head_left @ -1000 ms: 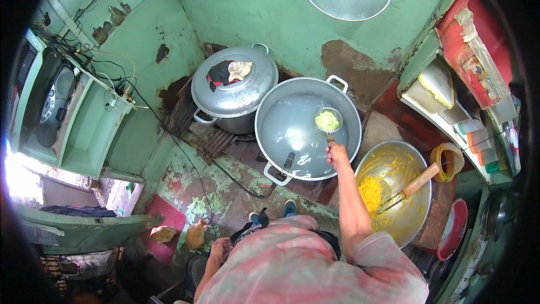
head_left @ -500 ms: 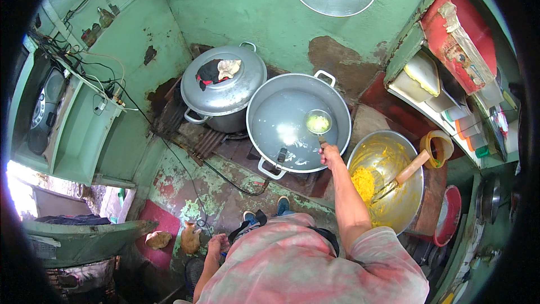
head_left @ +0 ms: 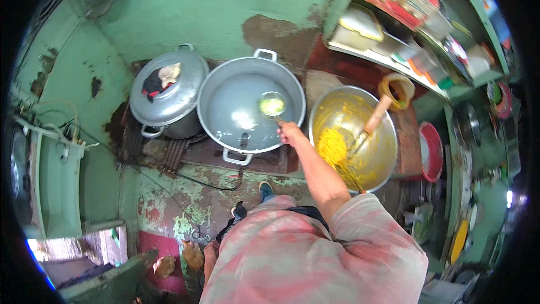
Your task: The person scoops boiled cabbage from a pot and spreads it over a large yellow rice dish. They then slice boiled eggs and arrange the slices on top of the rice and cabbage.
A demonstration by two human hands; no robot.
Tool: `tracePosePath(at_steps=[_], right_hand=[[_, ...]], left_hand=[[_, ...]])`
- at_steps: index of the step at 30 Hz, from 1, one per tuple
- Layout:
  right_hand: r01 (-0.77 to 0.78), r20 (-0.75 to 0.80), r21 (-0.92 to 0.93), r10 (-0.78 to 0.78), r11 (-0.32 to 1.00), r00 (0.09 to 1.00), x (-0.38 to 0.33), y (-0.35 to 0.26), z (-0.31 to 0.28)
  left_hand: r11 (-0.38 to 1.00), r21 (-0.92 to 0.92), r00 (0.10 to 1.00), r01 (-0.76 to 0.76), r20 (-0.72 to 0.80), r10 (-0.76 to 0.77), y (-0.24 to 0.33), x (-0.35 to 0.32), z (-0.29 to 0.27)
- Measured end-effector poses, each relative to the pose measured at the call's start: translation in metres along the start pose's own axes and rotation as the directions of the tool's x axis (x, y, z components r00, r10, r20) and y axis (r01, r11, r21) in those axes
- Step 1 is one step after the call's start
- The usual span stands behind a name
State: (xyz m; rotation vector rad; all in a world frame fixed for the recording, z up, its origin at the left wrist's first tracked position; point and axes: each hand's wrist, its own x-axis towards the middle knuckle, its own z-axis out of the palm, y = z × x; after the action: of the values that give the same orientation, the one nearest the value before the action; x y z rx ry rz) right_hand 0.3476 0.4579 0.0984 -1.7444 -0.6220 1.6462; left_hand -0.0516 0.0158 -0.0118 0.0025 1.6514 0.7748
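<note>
The wide open pot (head_left: 247, 112) sits at the middle of the stove, holding pale liquid. Left of it stands a lidded pot (head_left: 169, 93) with a cloth (head_left: 160, 79) on the lid; right of it a metal bowl (head_left: 354, 135) holds yellow noodles (head_left: 332, 146) and a wooden-handled tool (head_left: 374, 121). The right hand (head_left: 291, 133) is closed around the handle of a ladle (head_left: 272, 105), over the open pot's right side. The ladle's long axis runs from the hand up and leftward, its cup pointing far-left and carrying something greenish. The left hand (head_left: 209, 250) hangs low beside the person's shirt; its fingers cannot be made out.
</note>
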Motion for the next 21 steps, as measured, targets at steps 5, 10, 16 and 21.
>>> tracePosePath(at_steps=[5,10,16,21], right_hand=[[-0.022,-0.021,-0.034,0.022,0.999,1.000,-0.026,0.001,0.006],[-0.031,-0.024,0.016,0.031,0.999,0.999,-0.044,0.003,0.005],[-0.084,-0.021,0.005,0.084,0.996,0.996,-0.045,0.004,0.000],[-0.081,-0.003,-0.024,0.081,0.996,0.997,-0.027,-0.004,0.005]], left_hand=[[0.994,0.094,0.998,0.053,0.028,-0.055,-0.008,0.041,-0.018],[0.997,0.081,0.998,-0.017,0.056,0.012,0.019,0.034,-0.025],[0.999,-0.031,0.998,-0.032,0.050,0.033,0.048,0.033,-0.034],[0.994,-0.104,0.998,0.026,-0.062,-0.033,0.034,0.003,-0.028]])
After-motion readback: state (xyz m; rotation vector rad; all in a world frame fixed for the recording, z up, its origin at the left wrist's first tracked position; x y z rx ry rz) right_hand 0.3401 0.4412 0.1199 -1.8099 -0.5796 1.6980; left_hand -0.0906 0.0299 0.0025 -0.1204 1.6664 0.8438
